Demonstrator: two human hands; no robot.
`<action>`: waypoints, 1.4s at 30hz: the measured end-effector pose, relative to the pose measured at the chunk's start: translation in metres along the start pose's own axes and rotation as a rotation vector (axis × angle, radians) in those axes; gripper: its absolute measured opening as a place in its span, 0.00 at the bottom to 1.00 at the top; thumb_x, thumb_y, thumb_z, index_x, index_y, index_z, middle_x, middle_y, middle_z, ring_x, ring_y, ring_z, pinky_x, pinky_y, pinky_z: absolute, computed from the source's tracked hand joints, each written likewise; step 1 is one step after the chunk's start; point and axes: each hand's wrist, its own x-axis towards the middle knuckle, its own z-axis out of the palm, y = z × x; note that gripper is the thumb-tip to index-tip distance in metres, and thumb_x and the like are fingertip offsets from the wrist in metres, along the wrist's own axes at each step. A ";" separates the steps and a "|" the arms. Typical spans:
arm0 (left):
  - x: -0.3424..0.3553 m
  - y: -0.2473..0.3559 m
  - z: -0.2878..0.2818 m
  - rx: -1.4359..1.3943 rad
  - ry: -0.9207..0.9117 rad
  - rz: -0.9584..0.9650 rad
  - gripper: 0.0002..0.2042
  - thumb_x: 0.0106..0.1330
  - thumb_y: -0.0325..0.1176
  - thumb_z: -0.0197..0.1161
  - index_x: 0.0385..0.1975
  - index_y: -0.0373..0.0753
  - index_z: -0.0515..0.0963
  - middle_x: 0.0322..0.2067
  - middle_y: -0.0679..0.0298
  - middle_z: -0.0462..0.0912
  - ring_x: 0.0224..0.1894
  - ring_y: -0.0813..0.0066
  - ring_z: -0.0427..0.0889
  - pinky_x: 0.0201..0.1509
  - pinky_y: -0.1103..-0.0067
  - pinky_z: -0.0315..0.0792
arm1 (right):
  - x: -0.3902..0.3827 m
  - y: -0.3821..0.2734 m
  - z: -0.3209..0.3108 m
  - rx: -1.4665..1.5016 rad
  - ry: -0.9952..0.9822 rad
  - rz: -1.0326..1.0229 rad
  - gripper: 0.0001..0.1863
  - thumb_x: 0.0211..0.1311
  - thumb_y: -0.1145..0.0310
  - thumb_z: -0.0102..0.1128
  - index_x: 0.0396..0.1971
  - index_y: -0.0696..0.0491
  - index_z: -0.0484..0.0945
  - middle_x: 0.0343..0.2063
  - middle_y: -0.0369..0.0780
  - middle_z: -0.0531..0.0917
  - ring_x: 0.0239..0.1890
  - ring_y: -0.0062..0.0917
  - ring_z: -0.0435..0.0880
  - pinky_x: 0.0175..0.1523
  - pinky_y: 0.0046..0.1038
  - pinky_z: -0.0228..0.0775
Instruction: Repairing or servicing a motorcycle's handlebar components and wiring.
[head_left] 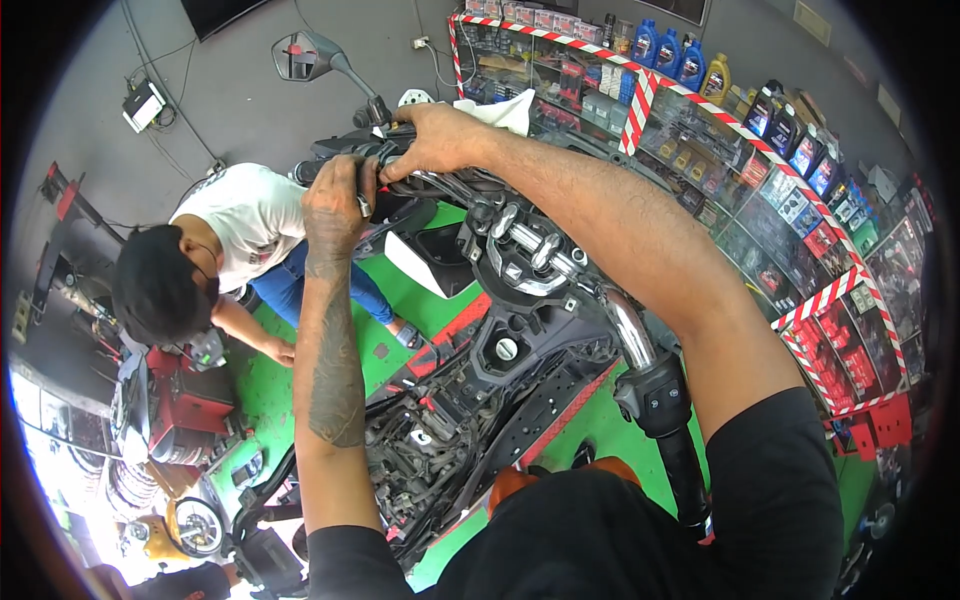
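In the head view, the left hand (335, 205) has its fingers curled at the left end of the handlebar (627, 330), which crosses the motorcycle's (507, 349) front — what its grip pinches, I cannot tell. The right hand (435, 140) bends over that end, near the mirror (310, 57) base — its grip hidden, spread or pinching unclear

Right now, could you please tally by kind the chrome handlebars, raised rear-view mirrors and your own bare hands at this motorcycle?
Chrome handlebar: 1
Rear-view mirror: 1
Bare hands: 2 (left hand, right hand)
Total: 4
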 end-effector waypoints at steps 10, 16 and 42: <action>-0.002 -0.004 0.000 -0.042 -0.054 0.022 0.11 0.67 0.26 0.68 0.45 0.35 0.76 0.36 0.54 0.84 0.36 0.51 0.86 0.39 0.65 0.79 | 0.001 0.002 -0.002 0.023 -0.041 0.034 0.53 0.37 0.42 0.81 0.61 0.62 0.76 0.52 0.53 0.85 0.54 0.40 0.86 0.61 0.33 0.77; 0.004 0.005 0.001 -0.149 0.064 0.055 0.09 0.67 0.28 0.68 0.41 0.37 0.75 0.34 0.59 0.85 0.35 0.55 0.86 0.37 0.65 0.79 | 0.000 0.005 0.002 -0.010 0.025 -0.010 0.52 0.38 0.42 0.81 0.61 0.63 0.76 0.52 0.54 0.85 0.53 0.41 0.86 0.60 0.34 0.78; -0.004 -0.001 0.003 -0.118 0.014 0.067 0.10 0.66 0.26 0.69 0.42 0.36 0.75 0.31 0.56 0.84 0.32 0.54 0.86 0.36 0.66 0.79 | 0.000 0.007 0.004 -0.015 0.049 -0.029 0.50 0.39 0.43 0.81 0.59 0.63 0.78 0.49 0.53 0.86 0.50 0.39 0.88 0.57 0.33 0.79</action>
